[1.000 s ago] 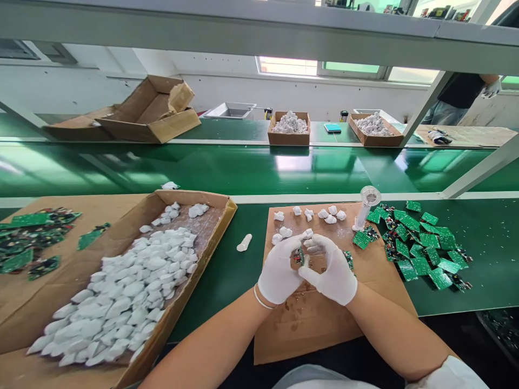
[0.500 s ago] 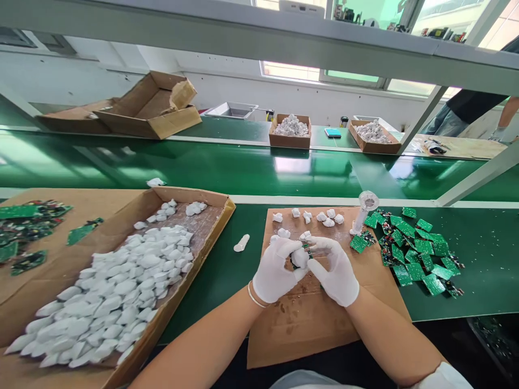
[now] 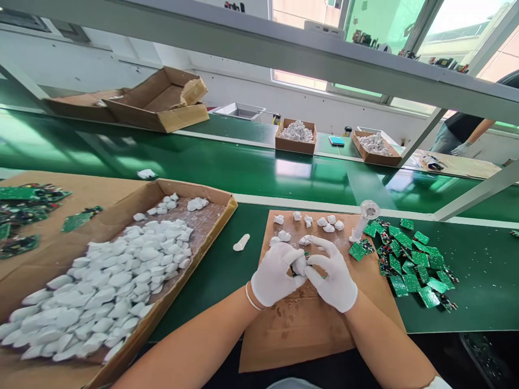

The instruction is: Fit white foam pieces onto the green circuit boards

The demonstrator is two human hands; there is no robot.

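Both my hands wear white gloves and meet over a brown cardboard sheet [image 3: 308, 335]. My left hand [image 3: 274, 275] and my right hand [image 3: 334, 276] are closed together on a small green circuit board with a white putty lump [image 3: 300, 265] pressed on it. Several finished white lumps [image 3: 308, 221] lie along the sheet's far edge. A pile of bare green circuit boards [image 3: 413, 262] lies to the right of my right hand. A clear glue syringe [image 3: 363, 219] leans by that pile.
A cardboard tray [image 3: 203, 248] of several white putty pieces sits at left, with more boards [image 3: 24, 208] on cardboard beyond it. A white cap [image 3: 241, 242] lies between tray and sheet. Across the green conveyor [image 3: 227, 165] stand boxes [image 3: 295, 135]; another person [image 3: 466, 138] works at far right.
The camera has tilted, so everything sits a little lower and further left. My hands have closed tighter round the board, and the white lump now shows between my fingers.
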